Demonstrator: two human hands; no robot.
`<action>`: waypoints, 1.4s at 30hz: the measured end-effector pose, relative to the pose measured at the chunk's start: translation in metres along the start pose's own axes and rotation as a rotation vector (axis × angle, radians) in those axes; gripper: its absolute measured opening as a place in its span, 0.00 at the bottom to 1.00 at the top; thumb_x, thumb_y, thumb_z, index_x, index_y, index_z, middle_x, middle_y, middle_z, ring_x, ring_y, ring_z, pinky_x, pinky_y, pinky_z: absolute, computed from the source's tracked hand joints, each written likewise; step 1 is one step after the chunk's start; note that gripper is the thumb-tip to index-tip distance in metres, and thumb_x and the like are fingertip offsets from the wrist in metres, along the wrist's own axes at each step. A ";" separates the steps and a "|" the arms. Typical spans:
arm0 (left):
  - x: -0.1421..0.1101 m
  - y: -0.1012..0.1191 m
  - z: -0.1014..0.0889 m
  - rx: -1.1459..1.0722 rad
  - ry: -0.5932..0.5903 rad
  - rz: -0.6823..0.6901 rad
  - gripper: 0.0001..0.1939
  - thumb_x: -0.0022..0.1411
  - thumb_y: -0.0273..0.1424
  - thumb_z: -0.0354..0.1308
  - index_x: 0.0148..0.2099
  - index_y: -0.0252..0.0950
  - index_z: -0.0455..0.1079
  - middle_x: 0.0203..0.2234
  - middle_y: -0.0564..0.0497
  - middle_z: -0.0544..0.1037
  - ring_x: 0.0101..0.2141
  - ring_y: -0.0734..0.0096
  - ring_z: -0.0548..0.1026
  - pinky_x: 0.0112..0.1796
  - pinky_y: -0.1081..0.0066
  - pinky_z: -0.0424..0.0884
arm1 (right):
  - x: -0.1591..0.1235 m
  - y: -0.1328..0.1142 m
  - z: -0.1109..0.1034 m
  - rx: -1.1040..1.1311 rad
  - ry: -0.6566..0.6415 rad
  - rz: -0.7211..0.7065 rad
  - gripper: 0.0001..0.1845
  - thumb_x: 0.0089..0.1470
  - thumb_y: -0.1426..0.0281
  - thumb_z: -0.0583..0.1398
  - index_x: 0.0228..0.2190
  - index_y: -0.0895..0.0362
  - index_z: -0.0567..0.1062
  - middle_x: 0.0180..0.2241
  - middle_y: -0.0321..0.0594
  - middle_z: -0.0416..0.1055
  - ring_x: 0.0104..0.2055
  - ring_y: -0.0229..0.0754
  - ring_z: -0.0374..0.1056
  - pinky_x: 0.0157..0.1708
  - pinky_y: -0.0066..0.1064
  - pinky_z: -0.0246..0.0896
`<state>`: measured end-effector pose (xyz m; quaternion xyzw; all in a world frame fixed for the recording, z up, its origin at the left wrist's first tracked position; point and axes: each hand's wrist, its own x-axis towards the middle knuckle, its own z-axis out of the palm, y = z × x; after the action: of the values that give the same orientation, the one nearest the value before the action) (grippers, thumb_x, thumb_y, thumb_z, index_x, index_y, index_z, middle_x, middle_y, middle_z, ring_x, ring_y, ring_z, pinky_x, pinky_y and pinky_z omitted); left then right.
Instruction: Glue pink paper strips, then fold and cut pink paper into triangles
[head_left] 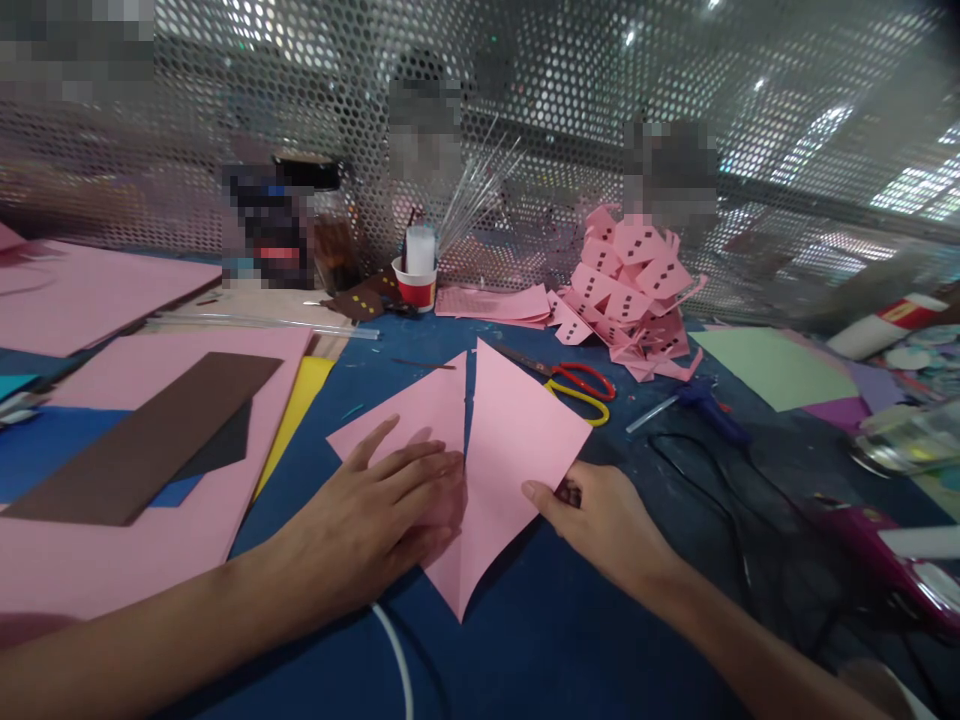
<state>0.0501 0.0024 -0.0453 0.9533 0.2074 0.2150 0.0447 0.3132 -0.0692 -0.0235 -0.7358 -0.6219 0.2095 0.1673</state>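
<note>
A pink sheet of paper (510, 430) lies on the blue table (540, 630), folded into a kite shape with two flaps meeting at a centre crease. My left hand (382, 510) lies flat on the left flap, fingers stretched out and pressing down near the crease. My right hand (592, 510) is at the paper's right edge, thumb on top and fingers curled under, pinching the right flap.
Scissors with red and yellow handles (577, 385) lie just beyond the paper. A pile of pink cut-outs (634, 290) stands behind them, beside a red-and-white cup (415, 285). Pink, brown and yellow sheets (150, 440) cover the left. A black cable (720, 500) and a glue gun (705, 400) lie right.
</note>
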 end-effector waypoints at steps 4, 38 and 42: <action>0.000 0.000 0.000 0.000 -0.009 -0.015 0.16 0.71 0.35 0.56 0.59 0.43 0.72 0.58 0.50 0.77 0.61 0.59 0.70 0.69 0.50 0.40 | 0.000 0.000 0.001 -0.026 -0.010 -0.015 0.21 0.60 0.58 0.59 0.19 0.55 0.72 0.21 0.40 0.76 0.23 0.40 0.70 0.24 0.30 0.51; 0.002 0.001 -0.005 -0.012 0.018 0.044 0.17 0.70 0.36 0.57 0.59 0.40 0.71 0.56 0.49 0.79 0.60 0.60 0.71 0.70 0.51 0.40 | -0.001 0.002 0.000 0.116 0.003 -0.042 0.20 0.58 0.53 0.61 0.25 0.55 0.74 0.22 0.35 0.74 0.24 0.38 0.67 0.24 0.28 0.50; 0.003 0.002 -0.004 -0.020 0.036 0.038 0.17 0.69 0.39 0.59 0.57 0.40 0.73 0.56 0.50 0.79 0.61 0.58 0.70 0.70 0.52 0.40 | -0.001 0.001 0.001 0.071 0.016 -0.036 0.20 0.58 0.55 0.61 0.21 0.55 0.70 0.20 0.34 0.71 0.23 0.37 0.64 0.24 0.28 0.48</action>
<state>0.0518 0.0017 -0.0405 0.9526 0.1879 0.2348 0.0463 0.3132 -0.0699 -0.0246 -0.7197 -0.6259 0.2226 0.2018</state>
